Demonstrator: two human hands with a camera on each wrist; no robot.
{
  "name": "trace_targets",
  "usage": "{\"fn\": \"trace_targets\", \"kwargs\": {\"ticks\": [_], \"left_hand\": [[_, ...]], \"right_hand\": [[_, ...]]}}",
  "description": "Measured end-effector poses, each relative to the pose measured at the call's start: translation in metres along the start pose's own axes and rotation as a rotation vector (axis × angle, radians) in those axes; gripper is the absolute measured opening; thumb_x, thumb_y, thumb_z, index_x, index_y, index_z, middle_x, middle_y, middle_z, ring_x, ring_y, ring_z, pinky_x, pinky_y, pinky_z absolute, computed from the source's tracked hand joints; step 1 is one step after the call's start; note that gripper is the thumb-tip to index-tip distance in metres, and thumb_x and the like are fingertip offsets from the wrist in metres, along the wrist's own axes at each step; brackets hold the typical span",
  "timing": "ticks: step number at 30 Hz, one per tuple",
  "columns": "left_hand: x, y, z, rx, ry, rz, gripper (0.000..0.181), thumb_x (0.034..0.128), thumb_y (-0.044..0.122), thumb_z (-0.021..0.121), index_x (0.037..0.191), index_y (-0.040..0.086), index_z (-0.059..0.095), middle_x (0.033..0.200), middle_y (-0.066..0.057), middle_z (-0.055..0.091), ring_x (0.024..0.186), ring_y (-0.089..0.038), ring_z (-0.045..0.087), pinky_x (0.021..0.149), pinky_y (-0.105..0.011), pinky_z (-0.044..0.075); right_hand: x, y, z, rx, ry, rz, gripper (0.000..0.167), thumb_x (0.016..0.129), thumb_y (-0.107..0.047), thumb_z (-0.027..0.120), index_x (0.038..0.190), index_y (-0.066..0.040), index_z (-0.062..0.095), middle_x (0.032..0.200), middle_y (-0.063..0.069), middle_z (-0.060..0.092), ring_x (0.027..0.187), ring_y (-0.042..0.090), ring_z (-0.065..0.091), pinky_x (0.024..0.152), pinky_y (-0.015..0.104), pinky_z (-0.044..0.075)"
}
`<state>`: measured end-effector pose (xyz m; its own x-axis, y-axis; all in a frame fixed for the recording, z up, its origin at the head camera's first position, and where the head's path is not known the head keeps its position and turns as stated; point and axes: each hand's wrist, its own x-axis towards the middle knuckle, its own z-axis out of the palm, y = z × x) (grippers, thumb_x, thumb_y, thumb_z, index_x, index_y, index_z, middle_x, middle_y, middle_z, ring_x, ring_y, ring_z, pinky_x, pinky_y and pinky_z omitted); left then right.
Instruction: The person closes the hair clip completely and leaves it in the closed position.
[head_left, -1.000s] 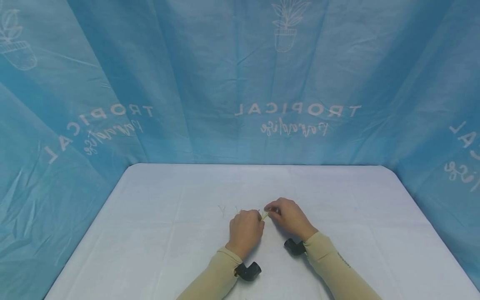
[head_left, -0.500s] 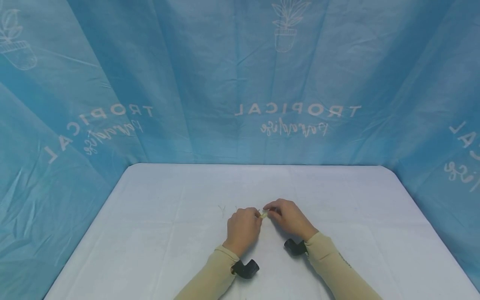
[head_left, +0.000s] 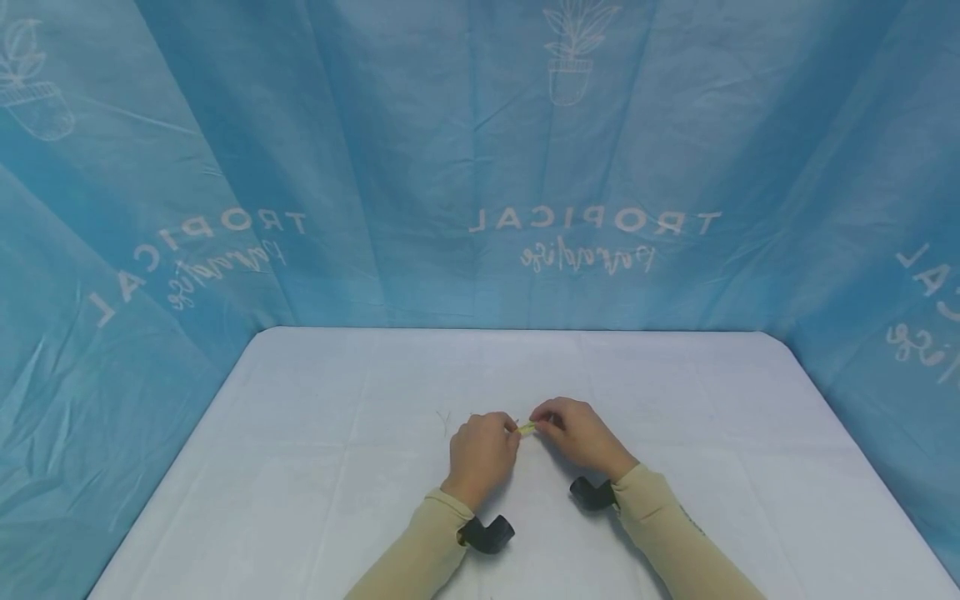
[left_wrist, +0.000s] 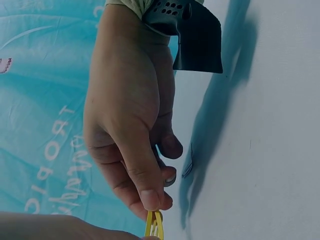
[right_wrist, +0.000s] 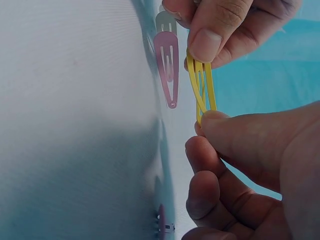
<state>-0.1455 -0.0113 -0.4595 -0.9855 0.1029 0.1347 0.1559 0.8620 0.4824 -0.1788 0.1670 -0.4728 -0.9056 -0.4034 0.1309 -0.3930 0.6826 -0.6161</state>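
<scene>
A yellow snap hair clip [right_wrist: 210, 87] is stretched between both hands over the table. The left hand [head_left: 480, 457] pinches one end of it between thumb and index finger. From the other side, the right hand [head_left: 581, 433] pinches the opposite end, its thumb pressed over the clip's tip; its remaining fingers are curled below. In the right wrist view the clip's bars look spread and slightly crossed near that thumb. Beyond it a mauve snap clip [right_wrist: 161, 62] lies on the table, a grey-green clip [right_wrist: 165, 20] just past it.
Another pinkish clip [right_wrist: 161, 222] shows at the bottom of the right wrist view. Thin, faint lines [head_left: 444, 419] lie on the white-covered table [head_left: 337, 500] left of the hands. Blue printed curtains [head_left: 420, 167] enclose the back and sides. Black mounts [head_left: 487, 533] sit at both wrists.
The left hand has drifted slightly left, away from the right hand. More of the yellow hair clip shows as one straight strip between them. The right hand has barely moved.
</scene>
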Motion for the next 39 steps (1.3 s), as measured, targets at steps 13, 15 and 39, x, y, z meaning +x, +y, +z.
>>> {"fn": "trace_targets", "kwargs": {"ticks": [13,15,39], "left_hand": [[0.001,-0.003,-0.004,-0.009,0.039,0.012,0.007,0.0882,0.021,0.075,0.088,0.015,0.078,0.078,-0.003,0.073,0.059,-0.017,0.059,0.051,-0.034,0.044],[0.001,-0.004,-0.004,-0.008,0.048,0.019,0.008,0.0886,0.021,0.075,0.088,0.014,0.078,0.074,-0.002,0.072,0.057,-0.015,0.057,0.05,-0.033,0.043],[0.01,-0.012,-0.007,-0.12,0.046,-0.017,0.011,0.091,0.022,0.073,0.088,0.012,0.077,0.061,0.007,0.063,0.049,-0.005,0.05,0.046,-0.026,0.04]], "right_hand": [[-0.001,0.002,-0.001,0.029,-0.004,0.009,0.006,0.094,-0.01,0.07,0.099,-0.01,0.073,0.091,-0.004,0.068,0.078,0.009,0.058,0.074,0.034,0.05],[-0.001,0.002,-0.001,0.034,-0.006,0.01,0.006,0.094,-0.011,0.07,0.1,-0.01,0.073,0.09,-0.005,0.067,0.077,0.008,0.057,0.073,0.033,0.05],[-0.001,0.004,-0.005,0.163,-0.005,0.017,0.013,0.096,-0.019,0.069,0.103,-0.009,0.073,0.094,-0.003,0.069,0.084,0.013,0.063,0.078,0.036,0.052]]}}
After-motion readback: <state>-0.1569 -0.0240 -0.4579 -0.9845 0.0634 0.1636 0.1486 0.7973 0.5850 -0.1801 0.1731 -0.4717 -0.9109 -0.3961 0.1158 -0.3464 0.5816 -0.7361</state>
